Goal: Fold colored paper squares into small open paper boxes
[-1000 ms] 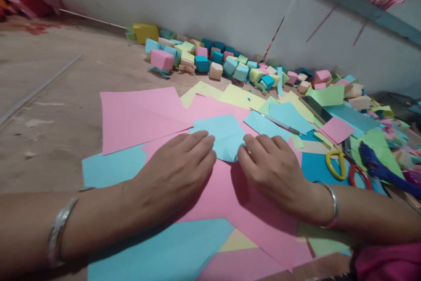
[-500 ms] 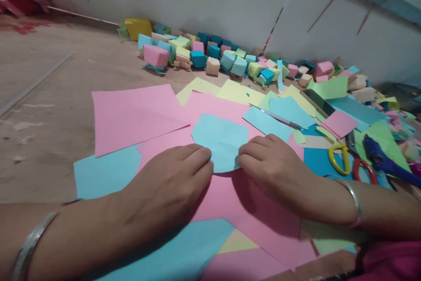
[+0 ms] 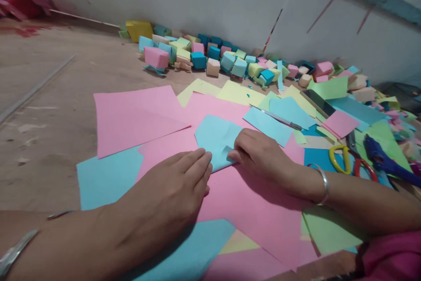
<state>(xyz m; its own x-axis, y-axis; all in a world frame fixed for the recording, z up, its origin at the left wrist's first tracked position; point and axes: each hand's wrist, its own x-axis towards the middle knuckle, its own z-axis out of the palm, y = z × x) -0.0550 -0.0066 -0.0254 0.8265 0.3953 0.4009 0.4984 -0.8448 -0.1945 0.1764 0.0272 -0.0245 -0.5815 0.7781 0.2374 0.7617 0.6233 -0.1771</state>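
A small light-blue sheet of paper (image 3: 217,134) lies on larger pink paper (image 3: 237,197) in front of me. My right hand (image 3: 258,154) pinches its right lower corner between thumb and fingers, and that corner is bent up in a small fold. Flat over the left lower edge rests my left hand (image 3: 179,180), fingers stretched out side by side; its fingertips touch the blue paper. The sheet's near edge runs as a straight line between the two hands. Part of its left side is hidden beneath my left fingers.
Behind the papers stands a long row of small folded paper boxes (image 3: 198,59) along the wall. To the right lie a thin craft knife (image 3: 279,119), a phone (image 3: 317,102), scissors with yellow and red handles (image 3: 340,159) and a blue glue gun (image 3: 383,158). A pink sheet (image 3: 138,119) lies left.
My right hand has turned and lifted the blue paper's right lower corner into a fold. My left hand's fingers have straightened from a curled grip and lie flatter on the sheet.
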